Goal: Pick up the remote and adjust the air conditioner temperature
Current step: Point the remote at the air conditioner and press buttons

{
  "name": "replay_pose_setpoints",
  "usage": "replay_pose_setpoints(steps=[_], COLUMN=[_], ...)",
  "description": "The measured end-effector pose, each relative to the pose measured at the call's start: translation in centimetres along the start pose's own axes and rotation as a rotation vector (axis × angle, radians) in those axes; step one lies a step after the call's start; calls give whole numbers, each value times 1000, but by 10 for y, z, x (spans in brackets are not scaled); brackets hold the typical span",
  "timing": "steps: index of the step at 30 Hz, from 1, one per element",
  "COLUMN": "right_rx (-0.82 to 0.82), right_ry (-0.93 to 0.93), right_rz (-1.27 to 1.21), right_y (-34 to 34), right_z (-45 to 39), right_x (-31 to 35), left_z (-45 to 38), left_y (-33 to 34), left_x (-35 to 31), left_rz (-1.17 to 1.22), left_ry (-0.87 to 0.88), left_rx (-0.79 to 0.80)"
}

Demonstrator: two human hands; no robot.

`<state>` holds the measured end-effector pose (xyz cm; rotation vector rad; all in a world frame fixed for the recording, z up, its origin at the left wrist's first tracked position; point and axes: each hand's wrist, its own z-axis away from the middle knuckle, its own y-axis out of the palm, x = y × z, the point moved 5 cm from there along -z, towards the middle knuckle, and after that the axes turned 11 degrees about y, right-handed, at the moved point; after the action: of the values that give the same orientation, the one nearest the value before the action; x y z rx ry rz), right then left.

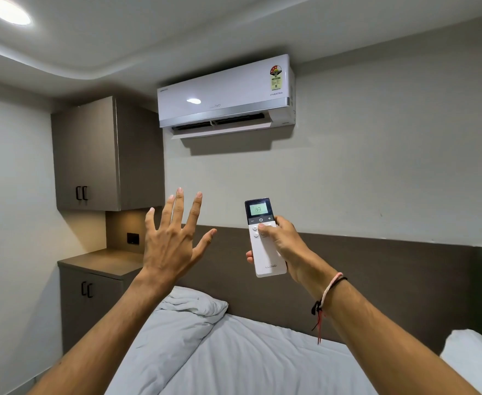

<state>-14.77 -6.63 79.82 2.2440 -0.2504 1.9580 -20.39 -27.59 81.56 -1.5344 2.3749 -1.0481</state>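
A white air conditioner (225,95) hangs high on the far wall with its lower flap open. My right hand (284,242) holds a white remote (268,258) upright, pointed at the unit. The remote's green screen at the top is lit, and my thumb rests on the buttons below it. My left hand (174,238) is raised to the left of the remote, palm forward and fingers spread, holding nothing.
A bed with a white sheet (248,354) and a crumpled duvet (188,309) lies below my arms, against a brown headboard (376,269). A brown wall cabinet (97,155) and a low cabinet (91,283) stand at the left. A pillow (473,357) lies at the right.
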Motion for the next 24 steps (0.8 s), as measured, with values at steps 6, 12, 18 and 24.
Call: replay_pose_setpoints(steps=[6, 12, 18, 24], right_rx=[9, 16, 20, 7], right_ry=[2, 23, 29, 40], right_rz=[-65, -72, -77, -97], right_y=[0, 1, -1, -4], right_z=[3, 5, 8, 8], right_x=[-2, -3, -4, -4], left_z=[2, 6, 8, 12], left_y=[-1, -1, -1, 0], left_x=[3, 3, 2, 4], left_rz=[-21, -27, -19, -29], left_ry=[-4, -9, -7, -14], left_rx=[-2, 5, 1, 0])
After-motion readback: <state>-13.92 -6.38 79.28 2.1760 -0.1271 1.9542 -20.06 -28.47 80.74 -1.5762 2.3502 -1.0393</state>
